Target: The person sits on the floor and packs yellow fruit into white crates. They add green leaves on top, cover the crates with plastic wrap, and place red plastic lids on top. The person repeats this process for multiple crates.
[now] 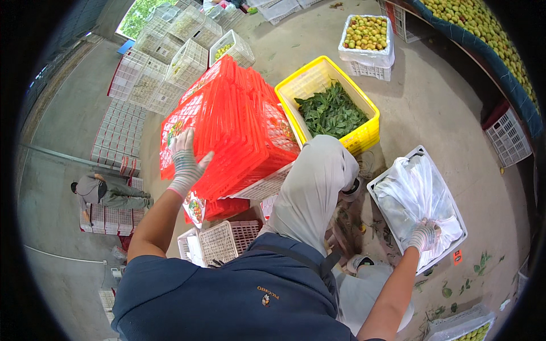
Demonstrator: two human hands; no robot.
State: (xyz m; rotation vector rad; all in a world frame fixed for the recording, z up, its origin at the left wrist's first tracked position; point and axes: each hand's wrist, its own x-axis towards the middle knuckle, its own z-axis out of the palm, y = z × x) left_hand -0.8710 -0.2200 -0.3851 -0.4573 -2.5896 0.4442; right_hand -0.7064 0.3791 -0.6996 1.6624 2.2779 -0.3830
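Note:
My left hand [186, 165], in a striped knit glove, is spread at the left side of a tall stack of red plastic crate lids [230, 132]; whether it touches them I cannot tell. At the right, my right hand [423, 237], gloved alike, grips the gathered top of a white plastic liner bag [411, 187]. That liner sits in a white plastic crate [443, 183] on the floor, and its contents are covered. Ahead of my knee stands a yellow-rimmed plastic crate [371, 128] holding green leaves [332, 111].
A lined crate of yellow-green fruit [366, 34] stands ahead, and a fruit-heaped table edged with blue cloth [482, 47] at upper right. White crates [149, 81] are stacked at upper left. Another person [91, 189] stands at far left. Leaves [482, 262] litter the floor.

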